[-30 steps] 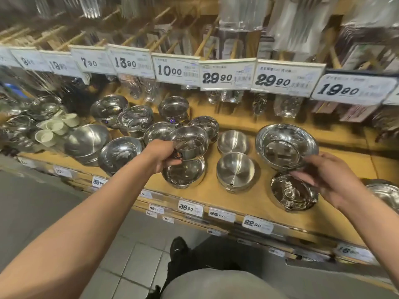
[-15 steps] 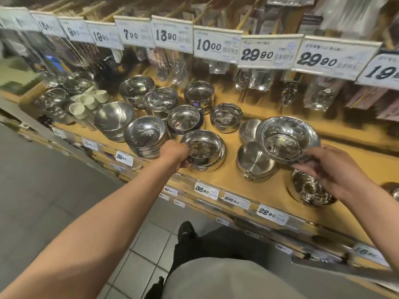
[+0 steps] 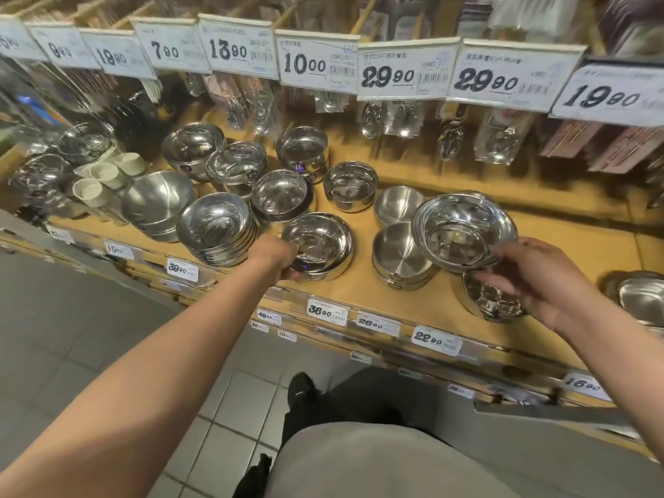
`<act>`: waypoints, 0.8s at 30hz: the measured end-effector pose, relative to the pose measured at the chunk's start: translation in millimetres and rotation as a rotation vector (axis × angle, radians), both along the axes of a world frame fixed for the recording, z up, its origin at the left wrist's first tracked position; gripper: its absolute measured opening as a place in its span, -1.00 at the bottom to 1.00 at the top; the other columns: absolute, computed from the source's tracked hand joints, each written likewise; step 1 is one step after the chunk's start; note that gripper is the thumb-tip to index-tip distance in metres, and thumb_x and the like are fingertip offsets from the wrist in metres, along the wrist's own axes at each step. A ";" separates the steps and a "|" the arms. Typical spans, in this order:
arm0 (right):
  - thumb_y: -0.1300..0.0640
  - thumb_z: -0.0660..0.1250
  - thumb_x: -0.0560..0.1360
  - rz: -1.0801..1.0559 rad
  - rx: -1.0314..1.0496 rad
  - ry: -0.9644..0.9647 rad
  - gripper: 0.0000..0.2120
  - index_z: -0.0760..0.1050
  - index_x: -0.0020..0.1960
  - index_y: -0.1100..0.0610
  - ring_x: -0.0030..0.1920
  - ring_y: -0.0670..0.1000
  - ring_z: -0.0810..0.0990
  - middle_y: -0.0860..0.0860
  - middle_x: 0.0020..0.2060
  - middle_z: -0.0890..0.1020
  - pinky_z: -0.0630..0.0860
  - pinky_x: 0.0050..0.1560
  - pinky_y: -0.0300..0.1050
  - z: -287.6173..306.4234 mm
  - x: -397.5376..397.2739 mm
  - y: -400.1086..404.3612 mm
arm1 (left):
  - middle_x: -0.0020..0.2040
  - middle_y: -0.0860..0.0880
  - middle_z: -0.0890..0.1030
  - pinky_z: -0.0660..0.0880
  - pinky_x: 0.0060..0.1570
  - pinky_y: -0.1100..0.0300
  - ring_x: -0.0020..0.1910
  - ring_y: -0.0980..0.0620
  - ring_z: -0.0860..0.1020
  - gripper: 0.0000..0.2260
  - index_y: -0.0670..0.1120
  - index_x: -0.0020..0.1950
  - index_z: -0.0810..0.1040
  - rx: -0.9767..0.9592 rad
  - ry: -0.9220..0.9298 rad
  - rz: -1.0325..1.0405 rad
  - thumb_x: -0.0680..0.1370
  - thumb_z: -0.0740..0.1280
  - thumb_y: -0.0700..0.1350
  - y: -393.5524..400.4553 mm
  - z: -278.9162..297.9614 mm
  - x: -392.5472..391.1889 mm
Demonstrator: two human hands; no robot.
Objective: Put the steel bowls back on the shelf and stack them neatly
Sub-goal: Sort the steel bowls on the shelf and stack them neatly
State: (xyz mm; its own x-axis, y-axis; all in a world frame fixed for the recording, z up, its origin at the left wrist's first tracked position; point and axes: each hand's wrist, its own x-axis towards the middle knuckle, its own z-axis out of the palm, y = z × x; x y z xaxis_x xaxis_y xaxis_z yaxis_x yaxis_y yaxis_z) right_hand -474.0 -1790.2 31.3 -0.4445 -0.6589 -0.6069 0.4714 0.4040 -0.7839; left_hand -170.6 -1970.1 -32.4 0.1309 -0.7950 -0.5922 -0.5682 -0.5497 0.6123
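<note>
Wooden shop shelving [image 3: 359, 300] ran across the frame under white price tags [image 3: 301, 62], crowded with steel bowls. At centre-left the left hand [image 3: 276, 257] gripped the near wall of a shiny straight-sided steel bowl [image 3: 318, 246], fingers curled round it, seated on its stack at the shelf's front. At right the right hand [image 3: 535, 282] pinched the rim of a wide shallow steel bowl [image 3: 463, 231], held above a lower shiny steel bowl [image 3: 492, 300]. Judging by this, left-hand stacking was finishing; next, lower the wide bowl squarely. A second earlier the left bowl hung above its stack.
</note>
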 end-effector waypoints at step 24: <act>0.36 0.29 0.60 -0.194 0.010 0.058 -0.68 0.45 0.34 0.36 0.12 0.20 0.69 0.26 0.17 0.66 0.71 -0.22 -0.07 16.9 139.3 6.5 | -0.03 -0.24 0.72 0.64 0.09 -0.10 -0.02 -0.23 0.70 -0.71 -0.28 0.02 0.66 -0.184 0.002 -0.514 0.54 0.44 -0.03 -38.1 -17.4 41.2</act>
